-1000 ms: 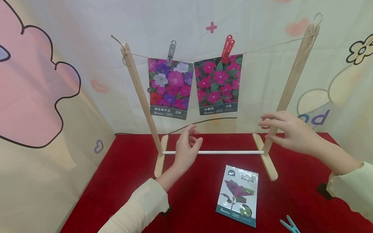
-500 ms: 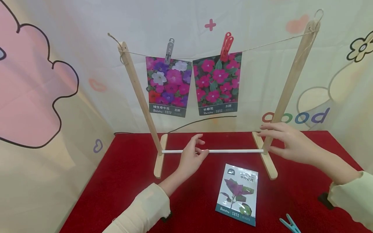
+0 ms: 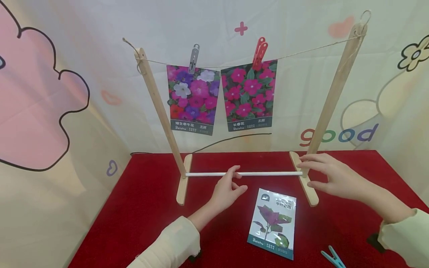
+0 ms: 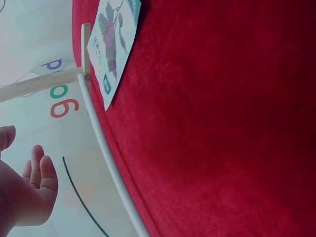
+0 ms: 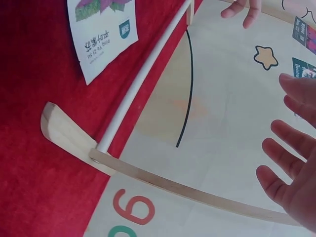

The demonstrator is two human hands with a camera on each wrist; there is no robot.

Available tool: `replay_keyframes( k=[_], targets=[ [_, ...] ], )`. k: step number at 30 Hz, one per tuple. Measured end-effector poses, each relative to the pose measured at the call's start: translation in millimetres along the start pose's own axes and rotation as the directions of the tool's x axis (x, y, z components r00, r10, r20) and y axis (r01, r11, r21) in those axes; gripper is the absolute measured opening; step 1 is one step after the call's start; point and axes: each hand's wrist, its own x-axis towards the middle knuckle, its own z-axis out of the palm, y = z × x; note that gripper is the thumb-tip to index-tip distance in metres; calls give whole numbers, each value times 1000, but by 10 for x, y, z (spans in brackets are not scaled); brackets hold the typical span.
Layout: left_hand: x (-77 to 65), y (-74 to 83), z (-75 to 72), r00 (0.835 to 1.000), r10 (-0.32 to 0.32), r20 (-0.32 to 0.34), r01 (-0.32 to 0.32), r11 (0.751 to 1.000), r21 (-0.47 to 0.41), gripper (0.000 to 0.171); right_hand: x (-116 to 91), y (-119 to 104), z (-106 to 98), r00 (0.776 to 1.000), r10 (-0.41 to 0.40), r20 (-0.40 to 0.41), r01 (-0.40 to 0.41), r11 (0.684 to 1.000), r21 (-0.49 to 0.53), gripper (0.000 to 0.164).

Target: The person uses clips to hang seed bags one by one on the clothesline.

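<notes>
Both hands hover over the red cloth and hold nothing. My left hand (image 3: pixel 227 190) has loosely bent fingers, in front of the white rod (image 3: pixel 268 174) of a wooden stand. Near the stand's right post (image 3: pixel 335 89) is my right hand (image 3: pixel 331 175), its fingers apart and relaxed; the right wrist view shows the same hand (image 5: pixel 296 173) spread. Between and below the hands lies a white seed packet (image 3: pixel 273 223) with a purple-leaved plant on it. A light blue clothespin (image 3: pixel 333 257) lies to its right at the bottom edge.
Two flower seed packets hang from a twine (image 3: pixel 311 50): one (image 3: pixel 193 98) under a grey clothespin (image 3: pixel 193 59), the other (image 3: pixel 249 95) under red clothespins (image 3: pixel 259 54). The left post (image 3: pixel 157 108) leans outward. A printed curtain (image 3: pixel 100 37) stands behind the red cloth (image 3: pixel 134 223).
My left hand has come down and to the right, toward the packet on the cloth. The right hand has lowered beside the right post. The packets and clothespins stay in place.
</notes>
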Motion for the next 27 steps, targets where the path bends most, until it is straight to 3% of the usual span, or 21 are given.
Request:
replay_keyframes(
  k=[10,27],
  targets=[
    [-43,-77,131,996,-57,67,55,998,23,63,-119,52,126,996,73,53,-77,994,80,56],
    [-26,-257,352,996,-57,67,50,994,95,62,-313,151,345,974,174,146,-198,966,168,60]
  ],
)
